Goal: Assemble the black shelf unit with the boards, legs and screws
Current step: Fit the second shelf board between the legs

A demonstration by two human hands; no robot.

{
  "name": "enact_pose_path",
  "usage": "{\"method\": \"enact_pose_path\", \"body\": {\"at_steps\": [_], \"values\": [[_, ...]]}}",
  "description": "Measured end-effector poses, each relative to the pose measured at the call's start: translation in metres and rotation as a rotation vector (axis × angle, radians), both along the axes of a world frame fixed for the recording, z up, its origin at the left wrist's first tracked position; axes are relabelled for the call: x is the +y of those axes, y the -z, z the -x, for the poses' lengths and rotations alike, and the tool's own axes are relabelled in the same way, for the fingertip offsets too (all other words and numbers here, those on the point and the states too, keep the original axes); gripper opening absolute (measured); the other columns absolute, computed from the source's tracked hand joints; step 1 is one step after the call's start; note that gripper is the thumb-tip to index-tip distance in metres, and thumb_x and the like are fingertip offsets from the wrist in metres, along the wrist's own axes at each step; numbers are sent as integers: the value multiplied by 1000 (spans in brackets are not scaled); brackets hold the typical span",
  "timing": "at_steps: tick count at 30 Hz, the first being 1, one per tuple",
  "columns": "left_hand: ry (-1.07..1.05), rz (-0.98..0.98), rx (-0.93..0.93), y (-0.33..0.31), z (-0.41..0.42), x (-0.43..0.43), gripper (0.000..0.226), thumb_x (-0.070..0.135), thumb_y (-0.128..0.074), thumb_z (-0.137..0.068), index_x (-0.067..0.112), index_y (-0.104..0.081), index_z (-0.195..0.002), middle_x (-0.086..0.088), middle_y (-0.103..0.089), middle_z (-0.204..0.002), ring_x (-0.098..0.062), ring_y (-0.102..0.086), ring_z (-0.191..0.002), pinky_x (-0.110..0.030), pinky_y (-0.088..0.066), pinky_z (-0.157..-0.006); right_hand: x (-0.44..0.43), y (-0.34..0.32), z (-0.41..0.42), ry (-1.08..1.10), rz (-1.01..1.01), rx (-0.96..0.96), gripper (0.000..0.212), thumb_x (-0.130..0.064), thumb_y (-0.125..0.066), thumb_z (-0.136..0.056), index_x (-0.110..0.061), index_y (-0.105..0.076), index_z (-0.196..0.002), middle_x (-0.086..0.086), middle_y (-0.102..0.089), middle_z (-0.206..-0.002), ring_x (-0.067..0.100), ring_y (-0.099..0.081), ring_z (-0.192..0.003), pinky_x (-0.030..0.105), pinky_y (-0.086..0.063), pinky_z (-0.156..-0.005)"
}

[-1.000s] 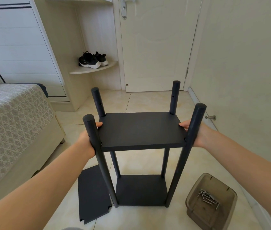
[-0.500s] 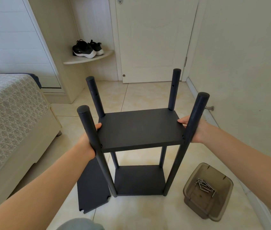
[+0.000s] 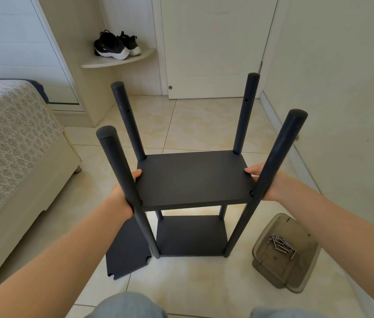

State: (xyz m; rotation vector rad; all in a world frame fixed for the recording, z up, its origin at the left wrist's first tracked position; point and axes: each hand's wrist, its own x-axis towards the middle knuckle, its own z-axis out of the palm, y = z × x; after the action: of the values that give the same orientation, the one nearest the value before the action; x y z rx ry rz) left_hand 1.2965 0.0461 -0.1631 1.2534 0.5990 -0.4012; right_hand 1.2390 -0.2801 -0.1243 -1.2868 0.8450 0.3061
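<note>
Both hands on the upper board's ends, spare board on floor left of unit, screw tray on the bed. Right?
No. Head view: the screw tray sits on the floor, right of the unit, not on the bed. Rest holds.

Upper left of frame: pair of black shoes (image 3: 116,45) with white soles on a pale rounded corner shelf (image 3: 121,61). Top centre: closed cream door (image 3: 213,47). Left edge: bed (image 3: 9,138) with patterned grey cover. Beige tile floor (image 3: 204,125) throughout. Lower right: brownish see-through plastic tub (image 3: 271,271) on the floor, near the plain wall (image 3: 342,65).
</note>
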Motion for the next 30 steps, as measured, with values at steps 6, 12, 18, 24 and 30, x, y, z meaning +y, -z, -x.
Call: {"method": "enact_pose_path", "body": {"at_steps": [6,12,18,24,30], "values": [[-6,0,21,22,-7,4,50,37,-75,-88,7,-65,-126,-9,-71,-107,-26,-69,-84,-33,-52,-59,2,16,-2,3,10,24,13,-15,-57,-96,-2,-56,-98,13,-60,-92,28,-59,-80,40,-48,-68],[8,5,47,37,-9,7,50,39,-74,-88,8,-65,-127,-10,-71,-119,-27,-70,-85,-31,-54,-54,4,27,-3,-1,6,69,14,-16,-55,-98,-2,-56,-94,11,-60,-91,28,-58,-78,40,-45,-62],[18,35,74,54,-7,8,49,40,-75,-87,9,-65,-124,-8,-73,-112,-27,-72,-87,-33,-56,-57,4,38,-1,3,-16,74,12,-15,-54,-97,-3,-57,-94,12,-60,-92,30,-59,-78,40,-46,-65],[9,41,71,70,-5,8,50,39,-76,-87,10,-66,-126,-9,-74,-116,-28,-73,-93,-36,-57,-63,5,47,-2,19,-15,95,12,-15,-55,-97,-3,-57,-99,11,-60,-95,29,-59,-80,40,-47,-67],[-5,42,72,74,-6,7,49,39,-75,-88,9,-66,-127,-9,-73,-118,-29,-71,-96,-38,-55,-64,5,55,-1,23,-30,92,15,-16,-53,-97,-3,-56,-89,11,-59,-90,28,-57,-77,39,-45,-66]]}}
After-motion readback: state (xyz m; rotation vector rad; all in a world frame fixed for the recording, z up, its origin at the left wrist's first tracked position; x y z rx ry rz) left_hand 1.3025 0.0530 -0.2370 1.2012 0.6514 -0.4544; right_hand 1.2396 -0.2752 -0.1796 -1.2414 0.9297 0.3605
